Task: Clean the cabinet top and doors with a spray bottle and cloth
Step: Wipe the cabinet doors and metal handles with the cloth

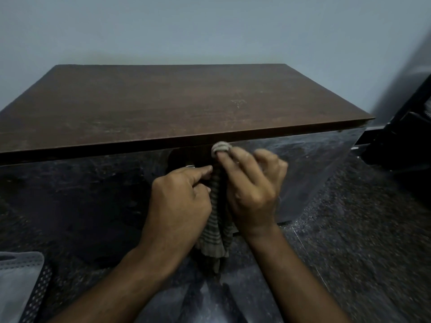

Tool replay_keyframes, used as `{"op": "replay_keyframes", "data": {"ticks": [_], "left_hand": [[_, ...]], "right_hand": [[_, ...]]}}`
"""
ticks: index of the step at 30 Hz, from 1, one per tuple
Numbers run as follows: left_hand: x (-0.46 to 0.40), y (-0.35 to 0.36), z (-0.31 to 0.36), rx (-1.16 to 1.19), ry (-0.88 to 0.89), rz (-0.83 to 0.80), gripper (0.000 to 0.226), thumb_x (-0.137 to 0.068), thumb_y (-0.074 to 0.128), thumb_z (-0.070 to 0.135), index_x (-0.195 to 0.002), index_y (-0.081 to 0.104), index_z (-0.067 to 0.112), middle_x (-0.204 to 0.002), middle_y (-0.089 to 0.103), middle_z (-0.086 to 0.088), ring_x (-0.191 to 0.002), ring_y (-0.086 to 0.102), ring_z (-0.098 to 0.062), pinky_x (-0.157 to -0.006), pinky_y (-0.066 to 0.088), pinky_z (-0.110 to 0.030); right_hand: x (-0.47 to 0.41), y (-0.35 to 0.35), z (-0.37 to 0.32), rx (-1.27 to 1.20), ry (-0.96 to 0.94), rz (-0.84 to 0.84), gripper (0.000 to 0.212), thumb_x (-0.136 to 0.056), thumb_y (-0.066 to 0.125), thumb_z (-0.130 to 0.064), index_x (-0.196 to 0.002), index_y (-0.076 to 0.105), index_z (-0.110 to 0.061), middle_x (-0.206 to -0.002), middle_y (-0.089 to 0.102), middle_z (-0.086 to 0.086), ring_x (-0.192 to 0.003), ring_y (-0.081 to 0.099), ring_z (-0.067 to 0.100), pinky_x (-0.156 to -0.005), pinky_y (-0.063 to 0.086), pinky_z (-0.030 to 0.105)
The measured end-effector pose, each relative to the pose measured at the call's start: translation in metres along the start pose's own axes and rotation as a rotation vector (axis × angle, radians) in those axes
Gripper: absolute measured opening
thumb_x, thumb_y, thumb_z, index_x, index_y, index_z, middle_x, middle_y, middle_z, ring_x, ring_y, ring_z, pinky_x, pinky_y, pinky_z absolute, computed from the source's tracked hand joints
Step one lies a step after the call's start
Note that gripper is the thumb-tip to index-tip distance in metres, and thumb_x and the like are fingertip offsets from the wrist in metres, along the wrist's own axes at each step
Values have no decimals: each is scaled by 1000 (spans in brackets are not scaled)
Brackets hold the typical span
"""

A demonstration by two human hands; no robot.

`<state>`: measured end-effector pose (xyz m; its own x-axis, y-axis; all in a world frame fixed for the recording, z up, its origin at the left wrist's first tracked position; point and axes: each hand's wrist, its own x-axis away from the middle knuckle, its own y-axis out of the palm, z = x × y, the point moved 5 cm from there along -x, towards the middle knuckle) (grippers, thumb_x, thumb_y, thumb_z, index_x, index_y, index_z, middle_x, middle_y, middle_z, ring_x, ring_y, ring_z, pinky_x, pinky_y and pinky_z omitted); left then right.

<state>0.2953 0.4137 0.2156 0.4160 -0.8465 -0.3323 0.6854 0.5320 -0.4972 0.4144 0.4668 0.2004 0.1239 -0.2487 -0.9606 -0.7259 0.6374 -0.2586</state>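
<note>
Striped cloth (215, 227) is pinched by left hand (179, 201) and right hand (253, 192), fingers clamped on it, against glossy cabinet door (310, 164).

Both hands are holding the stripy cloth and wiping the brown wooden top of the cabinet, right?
Not quite. Both the left hand and the right hand do hold the grey striped cloth, but the head view shows it against the dark glossy cabinet front, just below the edge of the brown wooden cabinet top, not on the top.
</note>
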Motion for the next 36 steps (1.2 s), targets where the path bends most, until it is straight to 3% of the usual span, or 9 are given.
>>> {"op": "replay_keyframes", "data": {"ticks": [5,10,14,16,18,23,25,29,36], "left_hand": [[-2,4,1,78,1,-58,42,-86,53,-3,-117,69,20,-100,70,14,-88,65,5,-82,53,-12],[-4,11,-1,106,-1,-70,45,-84,53,-3,-119,69,20,-100,71,13,-90,66,5,-87,55,-21],[-3,14,0,110,15,-91,45,-85,53,-4,-120,69,19,-104,71,12,-94,65,6,-89,53,-17],[-3,14,-1,106,17,-91,48,-83,53,-5,-121,68,19,-106,71,12,-95,65,5,-90,52,-17],[-3,14,-1,88,28,-104,50,-82,53,-6,-123,67,19,-110,70,11,-98,64,5,-92,51,-16],[-2,14,-1,56,55,-109,52,-83,53,-5,-127,64,20,-114,66,10,-102,61,3,-92,49,-13],[-1,15,-1,46,58,-117,54,-82,53,-6,-128,63,21,-117,66,10,-103,61,3,-92,48,-12],[-1,21,4,30,81,-142,54,-82,53,-6,-129,62,19,-121,65,10,-106,60,3,-94,43,-6],[3,23,0,40,57,-180,55,-85,53,-5,-132,59,23,-122,61,13,-106,58,4,-91,41,-2]], "right_hand": [[7,-7,24,-7,244,78,16,-86,73,-6,-100,80,-12,-101,75,0,-91,54,25,-76,41,42],[1,-1,14,-46,110,-10,18,-95,62,-13,-102,79,-10,-104,74,2,-95,54,23,-78,37,36],[13,-3,25,-101,345,73,15,-88,73,-5,-101,78,-10,-99,74,2,-90,53,22,-71,48,48],[10,3,14,-135,272,36,16,-89,69,-1,-102,77,-6,-100,73,7,-91,53,24,-70,48,50],[8,5,12,-164,219,-4,17,-91,65,0,-103,76,-2,-100,71,11,-92,56,26,-74,50,46],[23,-2,31,-174,586,76,12,-87,75,-6,-99,77,-4,-92,73,4,-86,64,21,-81,52,24],[21,-1,23,-146,518,27,13,-88,72,1,-100,76,0,-92,71,8,-86,62,24,-81,49,19],[2,-2,22,-133,270,8,18,-89,66,11,-104,74,5,-97,69,17,-91,60,25,-83,49,23],[61,2,39,-130,372,-151,20,-83,69,12,-100,75,2,-98,71,11,-91,63,23,-80,53,35]]}}
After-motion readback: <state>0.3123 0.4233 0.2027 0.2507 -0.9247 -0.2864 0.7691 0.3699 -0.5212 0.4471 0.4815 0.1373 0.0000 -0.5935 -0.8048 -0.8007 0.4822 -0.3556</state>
